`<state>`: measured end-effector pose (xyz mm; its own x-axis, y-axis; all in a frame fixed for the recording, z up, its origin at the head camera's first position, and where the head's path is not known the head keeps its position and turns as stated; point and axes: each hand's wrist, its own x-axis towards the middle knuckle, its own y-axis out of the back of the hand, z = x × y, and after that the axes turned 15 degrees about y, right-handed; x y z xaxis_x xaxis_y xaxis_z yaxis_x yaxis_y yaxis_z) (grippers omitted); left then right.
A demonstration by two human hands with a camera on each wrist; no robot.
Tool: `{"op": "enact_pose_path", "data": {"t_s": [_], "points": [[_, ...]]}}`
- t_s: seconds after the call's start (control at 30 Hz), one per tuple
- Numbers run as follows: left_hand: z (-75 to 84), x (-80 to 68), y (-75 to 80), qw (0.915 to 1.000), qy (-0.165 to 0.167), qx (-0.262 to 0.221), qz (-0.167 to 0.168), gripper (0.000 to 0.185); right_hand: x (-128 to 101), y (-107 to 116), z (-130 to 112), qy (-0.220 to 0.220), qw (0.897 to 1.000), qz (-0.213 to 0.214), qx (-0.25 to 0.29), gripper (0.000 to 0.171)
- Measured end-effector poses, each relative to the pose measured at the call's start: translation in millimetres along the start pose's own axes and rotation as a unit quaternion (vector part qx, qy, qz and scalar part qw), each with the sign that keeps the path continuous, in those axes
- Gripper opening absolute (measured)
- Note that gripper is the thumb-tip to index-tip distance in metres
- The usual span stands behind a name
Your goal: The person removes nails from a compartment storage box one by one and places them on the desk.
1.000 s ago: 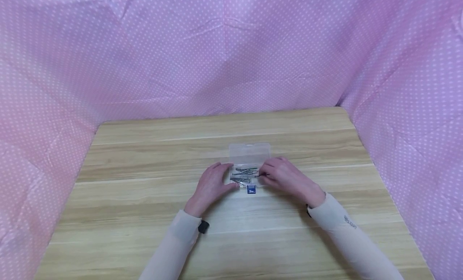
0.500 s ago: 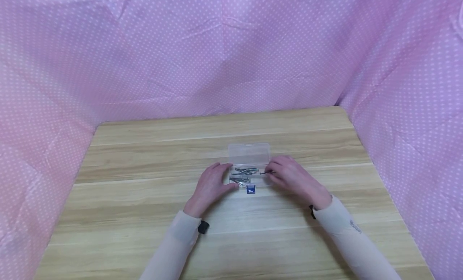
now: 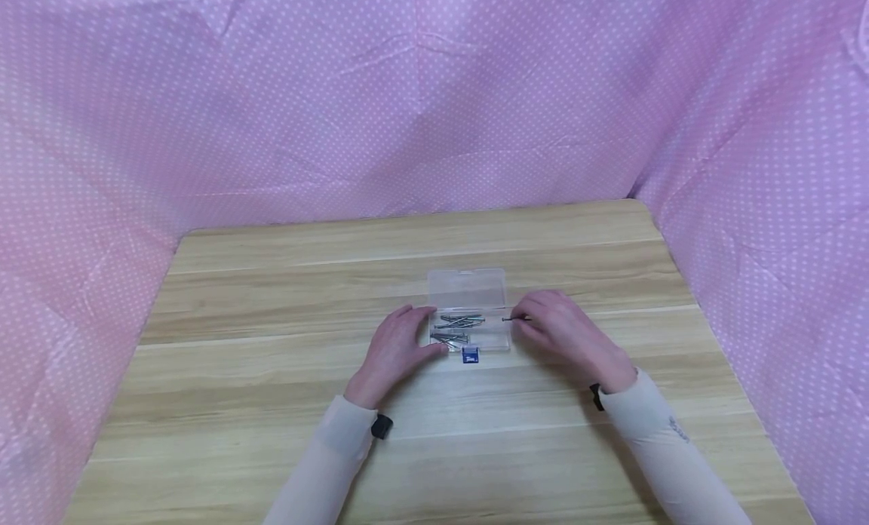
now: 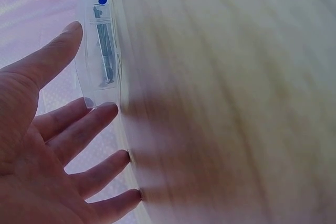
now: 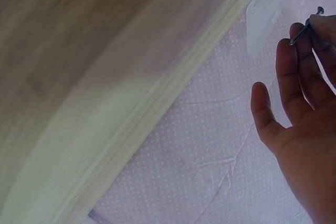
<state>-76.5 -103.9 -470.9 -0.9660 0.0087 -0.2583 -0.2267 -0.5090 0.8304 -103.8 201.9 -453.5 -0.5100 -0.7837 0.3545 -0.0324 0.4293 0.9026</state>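
A clear plastic box (image 3: 490, 339), with its lid (image 3: 467, 287) folded back and a blue latch (image 3: 471, 355) at the front, stands on the table. Several silver screws (image 3: 462, 321) lie crossed in its left part, in a far and a near row. My left hand (image 3: 397, 349) holds the box's left end between thumb at the near edge and index finger at the far edge; its other fingers spread in the left wrist view. Just right of the box, my right hand (image 3: 566, 333) pinches one thin dark screw (image 5: 306, 27) between thumb and fingertips, its head pointing left in the head view.
The wood-grain table (image 3: 271, 374) spreads around the box on all sides. Pink cloth with white dots (image 3: 407, 118) hangs behind the table and along both its sides.
My right hand has moved right and slightly away with the pinched screw, from over the box's right part to just beyond its right edge. The left hand and box have stayed put.
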Motion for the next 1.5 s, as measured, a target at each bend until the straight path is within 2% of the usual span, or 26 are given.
{"op": "enact_pose_path", "data": {"t_s": [0.33, 0.6, 1.07, 1.5], "points": [[0.1, -0.1, 0.7, 1.0000, -0.005, -0.001, 0.002, 0.075, -9.6, 3.3, 9.6, -0.004, 1.000, 0.009, -0.010, 0.012], [0.5, 0.0, 0.8, 1.0000, -0.004, 0.000, 0.005, 0.074, -15.2, 2.5, 18.0, -0.020, 1.000, -0.011, -0.010, 0.012], [1.6, 0.8, 1.6, 1.0000, 0.004, 0.004, 0.001, 0.074, -16.3, 5.1, 30.1, -0.058, 0.998, -0.040, -0.001, 0.011], [2.6, 0.2, 2.2, 1.0000, 0.006, 0.006, 0.002, 0.074, -13.9, 2.2, 44.0, -0.057, 0.998, -0.036, 0.014, 0.009]]}}
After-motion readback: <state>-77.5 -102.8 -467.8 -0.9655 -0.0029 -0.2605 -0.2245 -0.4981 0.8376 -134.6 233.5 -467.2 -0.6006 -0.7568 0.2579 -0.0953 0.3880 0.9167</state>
